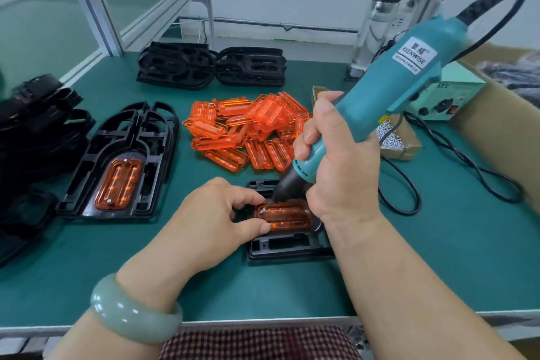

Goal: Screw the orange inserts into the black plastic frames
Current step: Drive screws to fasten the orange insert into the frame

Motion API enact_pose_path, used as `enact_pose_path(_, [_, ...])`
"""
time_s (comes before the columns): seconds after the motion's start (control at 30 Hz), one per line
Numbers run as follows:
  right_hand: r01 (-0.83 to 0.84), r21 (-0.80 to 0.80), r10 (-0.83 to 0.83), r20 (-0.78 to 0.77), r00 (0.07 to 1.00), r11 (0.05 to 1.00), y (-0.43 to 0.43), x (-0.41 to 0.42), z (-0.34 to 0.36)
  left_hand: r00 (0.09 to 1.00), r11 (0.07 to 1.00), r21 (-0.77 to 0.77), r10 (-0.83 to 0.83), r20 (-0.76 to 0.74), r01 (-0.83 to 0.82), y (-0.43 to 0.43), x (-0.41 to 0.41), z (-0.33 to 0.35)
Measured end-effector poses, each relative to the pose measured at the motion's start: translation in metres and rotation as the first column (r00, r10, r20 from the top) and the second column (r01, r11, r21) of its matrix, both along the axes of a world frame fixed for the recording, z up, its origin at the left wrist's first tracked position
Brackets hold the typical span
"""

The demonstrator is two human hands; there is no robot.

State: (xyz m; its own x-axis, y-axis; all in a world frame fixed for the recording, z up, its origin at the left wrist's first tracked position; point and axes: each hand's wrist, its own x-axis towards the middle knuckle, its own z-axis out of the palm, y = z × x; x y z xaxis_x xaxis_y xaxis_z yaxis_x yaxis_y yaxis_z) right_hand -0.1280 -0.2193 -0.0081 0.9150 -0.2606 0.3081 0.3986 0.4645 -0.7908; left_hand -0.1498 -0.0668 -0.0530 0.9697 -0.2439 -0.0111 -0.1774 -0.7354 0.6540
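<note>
left hand [216,213], at lower centre, is pinching the orange insert [287,218] seated in the black frame [280,245]; right hand [336,161] is gripping the screwdriver [409,73], bit touching a screw [264,209].

loose inserts [248,128] lie behind the near frame [280,245], another frame [152,137] left.

Green mat [438,242] covers the whole bench. At the back there's 1 tall clear glass bottle [377,26] with a dark cap, standing upright. To its right sits a small pale control box [447,99] with a red switch, and a black cable [467,161] snakes over the mat from it. A big cardboard box [496,126] is on the far right, a jade-green bangle [131,310] is up front, and checkered fabric [263,342] shows below the table edge.
</note>
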Motion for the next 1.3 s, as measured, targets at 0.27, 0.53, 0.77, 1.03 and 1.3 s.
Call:
enact_pose_path(0.27, [-0.009, -0.027, 0.01, 0.011, 1.0, 1.0, -0.001, -0.002, 0.0, 1.0, 1.0, 0.017, 0.001, -0.009, -0.001, -0.001, 0.001, 0.001])
enact_pose_path(0.53, [-0.113, -0.077, 0.116, 0.038, 0.993, 0.991, 0.004, 0.002, 0.001, 1.0, 1.0, 0.01, 0.006, 0.006, -0.006, -0.001, 0.001, 0.001])
enact_pose_path(0.77, [-0.324, -0.254, 0.357, 0.093, 0.93, 0.911, 0.008, 0.009, 0.007, 1.0, 1.0, 0.011, -0.006, -0.014, 0.006, -0.002, 0.001, 0.004])
enact_pose_path(1.03, [-0.382, -0.271, 0.422, 0.106, 0.9, 0.883, 0.015, 0.006, 0.005, 0.99, 0.993, 0.017, -0.12, 0.068, 0.119, -0.006, -0.001, 0.013])
enact_pose_path(1.3, [-0.361, -0.186, 0.376, 0.053, 0.925, 0.914, 0.011, 0.009, 0.005, 0.996, 0.995, -0.027, -0.093, -0.001, 0.093, -0.002, 0.005, 0.005])
